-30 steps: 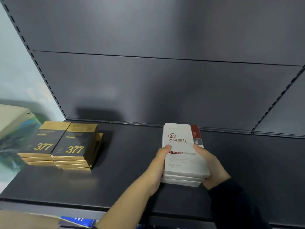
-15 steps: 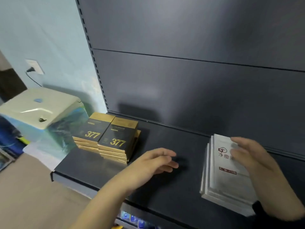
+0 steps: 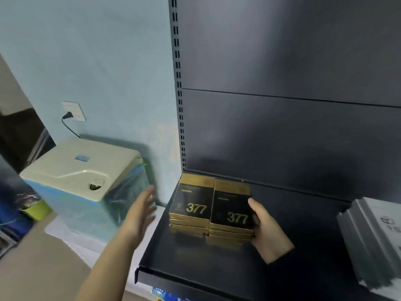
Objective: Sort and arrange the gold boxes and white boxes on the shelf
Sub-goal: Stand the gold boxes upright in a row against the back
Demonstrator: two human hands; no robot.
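Note:
Two stacks of gold boxes marked 377 sit side by side at the left end of the dark shelf [image 3: 195, 268]: the left stack [image 3: 191, 203] and the right stack [image 3: 232, 211]. My right hand [image 3: 263, 230] is wrapped around the right side of the right stack, thumb on its top box. My left hand [image 3: 140, 210] hovers open in the air left of the shelf edge, blurred, touching nothing. A stack of white boxes [image 3: 375, 240] lies at the right edge of the view, with neither hand on it.
Left of the shelf stands a cream-lidded appliance [image 3: 82, 170] wrapped in clear plastic against a pale blue wall with a socket [image 3: 73, 110] and plugged cable. The shelf's slotted upright [image 3: 179, 94] and dark back panel rise behind the boxes. Blue items show below the shelf front.
Both hands left the white stack and swung left with the view. My right hand now grips the right gold stack; my left hand has gone past the shelf's left edge.

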